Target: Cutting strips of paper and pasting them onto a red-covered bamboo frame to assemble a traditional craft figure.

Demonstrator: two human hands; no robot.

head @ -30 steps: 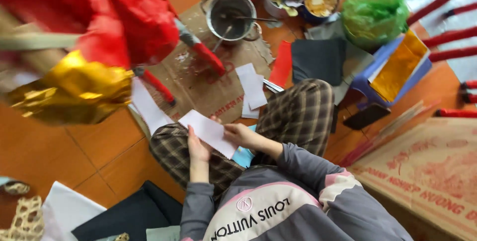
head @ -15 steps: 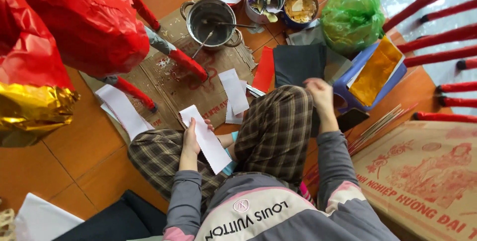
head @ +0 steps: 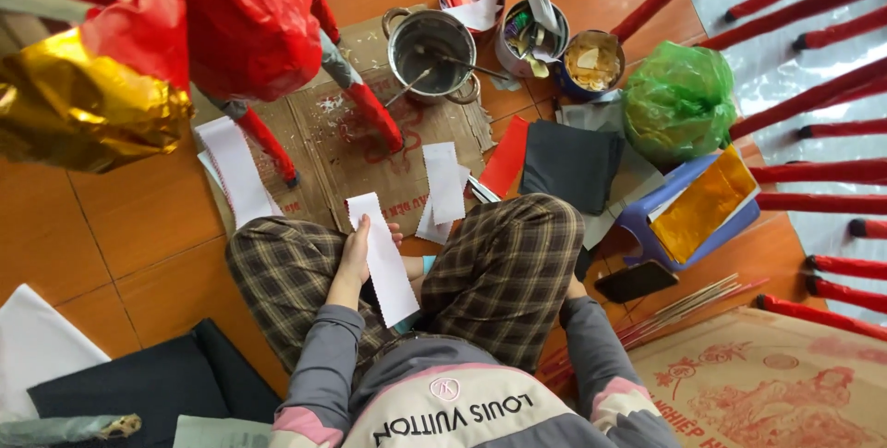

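Left hand [head: 354, 254]: centre of the frame, grip closed along one long edge of the white paper strip [head: 382, 258], thumb side pinching, strip slanting down over the plaid trouser leg [head: 286, 272]; held up off the lap, likely to keep it flat.
Right hand: out of sight, sleeve running down behind the raised right knee [head: 506, 268] at centre right; grip impossible to judge.
Loose strips: more white paper [head: 445, 182] lying on the cardboard sheet [head: 351, 148] just above the knees, within easy reach.
Glue side: metal pot [head: 431, 43] with a stick in it, upper centre, on the cardboard, probably to catch drips.
Stock: black paper [head: 571, 163], green bag [head: 680, 102], blue stool [head: 647, 226] holding gold foil, right of centre.
Floor: orange tiles [head: 139, 217]; red-wrapped sticks [head: 813, 125] fanned along the right edge.
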